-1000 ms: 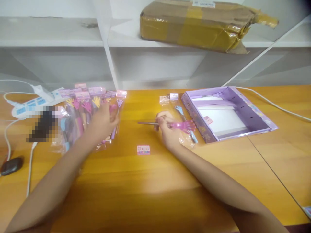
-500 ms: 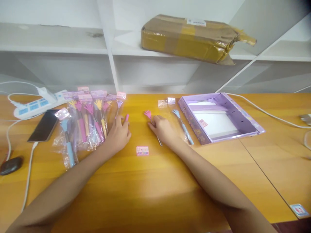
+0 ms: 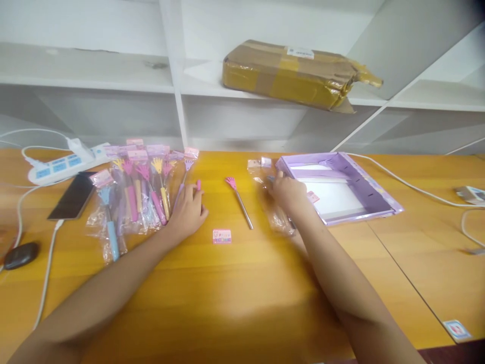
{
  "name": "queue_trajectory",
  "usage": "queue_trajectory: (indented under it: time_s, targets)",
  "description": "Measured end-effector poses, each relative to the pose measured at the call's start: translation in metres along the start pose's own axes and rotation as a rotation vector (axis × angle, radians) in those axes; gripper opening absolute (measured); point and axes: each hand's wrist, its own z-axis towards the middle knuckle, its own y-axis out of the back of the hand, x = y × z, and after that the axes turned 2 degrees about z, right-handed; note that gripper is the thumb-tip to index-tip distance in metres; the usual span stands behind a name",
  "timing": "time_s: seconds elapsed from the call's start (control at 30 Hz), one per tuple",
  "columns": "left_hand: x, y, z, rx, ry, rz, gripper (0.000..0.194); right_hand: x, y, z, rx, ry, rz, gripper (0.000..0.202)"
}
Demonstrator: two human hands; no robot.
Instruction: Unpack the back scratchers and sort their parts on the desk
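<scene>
My left hand (image 3: 188, 211) is closed around a pink handle (image 3: 198, 185), of which only the tip shows past the fingers. It rests beside a purple back scratcher (image 3: 188, 166). Between my hands lies a pink-headed back scratcher (image 3: 241, 203) with a bare metal rod. Below it is a small pink card (image 3: 222, 236). My right hand (image 3: 291, 194) grips the blue back scratcher (image 3: 270, 179) near its head and hides most of it. Under that hand is a clear plastic bag (image 3: 281, 222).
Several bagged back scratchers (image 3: 154, 202) lie at left, near a phone (image 3: 71, 196), a power strip (image 3: 70, 164) and a black mouse (image 3: 21, 255). On the right sits an open purple box (image 3: 379, 189) with a purple back scratcher inside. A taped carton (image 3: 291, 76) stands on the shelf.
My right hand has let go of the pink-headed back scratcher, leaving it on the table, and moved right onto the blue one. My left hand stays almost where it was.
</scene>
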Motion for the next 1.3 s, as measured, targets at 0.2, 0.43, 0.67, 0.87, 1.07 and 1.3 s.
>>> queue_trajectory:
  time_s: [0.2, 0.43, 0.67, 0.87, 1.07, 1.3]
  targets:
    - [0.004, 0.001, 0.000, 0.002, -0.026, -0.033, 0.042, -0.011, 0.002, 0.006, -0.004, -0.056, 0.064, 0.034]
    - [0.004, 0.000, 0.000, 0.001, -0.033, -0.016, 0.039, -0.011, 0.030, -0.012, -0.097, -0.025, 0.092, 0.040]
    - [0.004, 0.002, 0.001, -0.007, -0.029, -0.013, 0.045, 0.018, 0.019, -0.022, 0.080, 0.204, 0.093, 0.060]
    - [0.003, 0.002, 0.001, -0.001, -0.028, -0.021, 0.049, 0.010, -0.003, -0.003, 0.182, 0.143, 0.006, 0.069]
    - [0.004, -0.001, 0.001, 0.011, -0.027, -0.025, 0.045, -0.004, -0.001, 0.001, 0.188, 0.082, -0.070, 0.076]
    - [-0.009, 0.025, 0.002, -0.027, 0.058, -0.258, 0.032, 0.002, 0.058, -0.047, -0.070, 0.207, 0.048, 0.080]
